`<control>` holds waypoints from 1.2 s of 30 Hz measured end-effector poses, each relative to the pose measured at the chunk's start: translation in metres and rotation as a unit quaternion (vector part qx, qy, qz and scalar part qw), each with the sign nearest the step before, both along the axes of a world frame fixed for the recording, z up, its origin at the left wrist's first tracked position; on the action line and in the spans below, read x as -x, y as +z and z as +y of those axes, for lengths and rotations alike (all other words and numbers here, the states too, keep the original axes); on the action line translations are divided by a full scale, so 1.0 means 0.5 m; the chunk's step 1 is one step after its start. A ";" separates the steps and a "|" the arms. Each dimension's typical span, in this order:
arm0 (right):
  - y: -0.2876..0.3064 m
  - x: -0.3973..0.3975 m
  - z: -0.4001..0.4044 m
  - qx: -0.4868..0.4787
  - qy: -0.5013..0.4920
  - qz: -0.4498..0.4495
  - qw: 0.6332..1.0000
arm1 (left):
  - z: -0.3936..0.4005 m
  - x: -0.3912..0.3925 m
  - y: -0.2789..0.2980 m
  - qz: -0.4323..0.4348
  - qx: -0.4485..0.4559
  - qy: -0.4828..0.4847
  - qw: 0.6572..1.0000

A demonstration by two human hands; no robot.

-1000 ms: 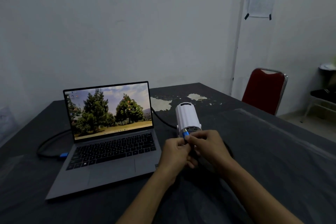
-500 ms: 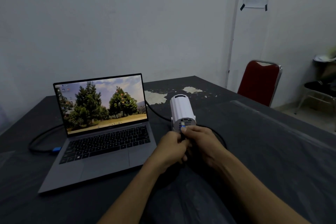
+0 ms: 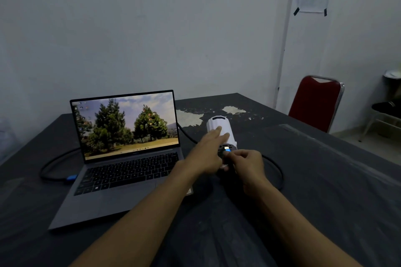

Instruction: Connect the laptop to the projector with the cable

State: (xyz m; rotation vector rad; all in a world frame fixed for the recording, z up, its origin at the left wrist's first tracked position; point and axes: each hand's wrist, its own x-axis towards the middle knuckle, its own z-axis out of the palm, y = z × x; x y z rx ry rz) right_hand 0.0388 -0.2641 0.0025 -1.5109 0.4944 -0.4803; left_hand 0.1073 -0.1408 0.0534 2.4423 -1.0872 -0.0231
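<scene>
at table centre, projector (image 3: pixel 220 130) is lying w/ long axis pointing away; left hand (image 3: pixel 206 151) is resting flat on it, right hand (image 3: pixel 246 163) is pinching blue cable plug (image 3: pixel 227 149) at its near end, laptop (image 3: pixel 121 154) sitting left.

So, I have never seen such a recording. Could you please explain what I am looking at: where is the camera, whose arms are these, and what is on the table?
No machine is here. The camera sits on a person's head, looking forward and down, so the two bare arms are that person's own. On the dark table stand an open laptop and a small white projector. The left hand rests on the projector. The right hand pinches the blue plug of a black cable at the projector's back. The cable's other blue end lies beside the laptop.
</scene>
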 end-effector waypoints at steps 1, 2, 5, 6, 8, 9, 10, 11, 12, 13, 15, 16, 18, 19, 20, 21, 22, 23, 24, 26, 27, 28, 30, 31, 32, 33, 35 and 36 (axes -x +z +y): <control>0.002 -0.002 -0.002 0.009 0.000 0.000 1.000 | -0.003 -0.005 -0.004 -0.004 -0.011 0.007 1.000; 0.004 -0.004 -0.003 0.017 -0.001 0.001 1.000 | -0.006 -0.008 -0.010 -0.011 -0.014 0.015 1.000; 0.003 -0.005 0.001 0.024 -0.003 0.002 1.000 | -0.008 -0.007 -0.027 -0.038 -0.018 0.037 0.998; 0.003 -0.005 0.003 0.025 -0.005 0.001 1.000 | -0.008 -0.005 -0.031 -0.045 -0.019 0.041 0.998; 0.004 -0.005 0.005 0.031 -0.013 0.001 0.999 | -0.007 -0.002 -0.035 -0.041 -0.018 0.045 0.998; 0.005 -0.005 0.006 0.032 -0.019 0.001 0.999 | -0.006 -0.001 -0.036 -0.035 -0.018 0.047 0.998; 0.006 -0.006 0.006 0.034 -0.026 -0.001 0.999 | -0.005 -0.001 -0.036 -0.030 -0.017 0.049 0.998; 0.007 -0.007 0.006 0.037 -0.034 -0.003 0.999 | -0.005 -0.001 -0.037 -0.030 -0.016 0.050 0.998; 0.008 -0.008 0.006 0.042 -0.040 -0.005 0.998 | -0.005 -0.001 -0.040 -0.034 -0.015 0.050 0.998; 0.009 -0.009 0.006 0.047 -0.044 -0.005 0.998 | -0.004 -0.001 -0.042 -0.040 -0.015 0.049 0.998; 0.010 -0.011 0.006 0.052 -0.047 -0.006 0.998 | -0.004 -0.004 -0.046 -0.045 -0.011 0.048 0.998; 0.010 -0.014 0.005 0.050 -0.049 -0.008 0.997 | -0.004 -0.006 -0.047 -0.044 -0.007 0.047 0.998; 0.009 -0.020 0.004 0.053 -0.057 -0.011 0.997 | -0.004 -0.008 -0.047 -0.043 0.002 0.044 0.998; 0.009 -0.023 0.002 0.055 -0.060 -0.012 0.997 | -0.004 -0.008 -0.047 -0.042 0.005 0.042 0.998; 0.010 -0.027 0.002 0.055 -0.062 -0.013 0.996 | -0.004 -0.007 -0.046 -0.042 0.009 0.042 0.998; 0.011 -0.031 0.000 0.053 -0.062 -0.016 0.997 | -0.004 -0.007 -0.047 -0.041 0.013 0.042 0.998; 0.013 -0.034 -0.003 0.048 -0.062 -0.018 0.997 | -0.004 -0.005 -0.048 -0.039 0.019 0.043 0.998; 0.014 -0.036 -0.006 0.043 -0.061 -0.020 0.997 | -0.004 -0.002 -0.048 -0.036 0.026 0.043 0.998; 0.016 -0.037 -0.010 0.040 -0.059 -0.020 0.997 | -0.006 0.000 -0.048 -0.032 0.033 0.042 0.998; 0.017 -0.039 -0.018 0.035 -0.058 -0.023 0.997 | -0.008 0.005 -0.047 -0.027 0.041 0.040 0.998; 0.016 -0.039 -0.021 0.034 -0.055 -0.024 0.998 | -0.010 0.007 -0.048 -0.029 0.043 0.041 0.998; 0.016 -0.038 -0.023 0.035 -0.048 -0.023 0.998 | -0.011 0.009 -0.048 -0.032 0.043 0.044 0.998; 0.012 -0.036 -0.024 0.044 -0.037 -0.019 0.998 | -0.012 0.012 -0.051 -0.036 0.040 0.047 0.997; 0.012 -0.034 -0.023 0.045 -0.034 -0.016 0.998 | -0.012 0.012 -0.052 -0.037 0.039 0.049 0.997; 0.013 -0.032 -0.020 0.048 -0.034 -0.011 0.998 | -0.012 0.014 -0.052 -0.038 0.035 0.053 0.997; 0.014 -0.029 -0.019 0.056 -0.033 -0.007 0.998 | -0.013 0.015 -0.053 -0.043 0.028 0.055 0.997; 0.018 -0.023 -0.017 0.092 -0.032 0.002 0.995 | -0.013 0.019 -0.054 -0.051 0.006 0.052 0.997; 0.021 -0.019 -0.017 0.118 -0.030 0.011 0.992 | -0.010 0.022 -0.052 -0.049 -0.012 0.047 0.998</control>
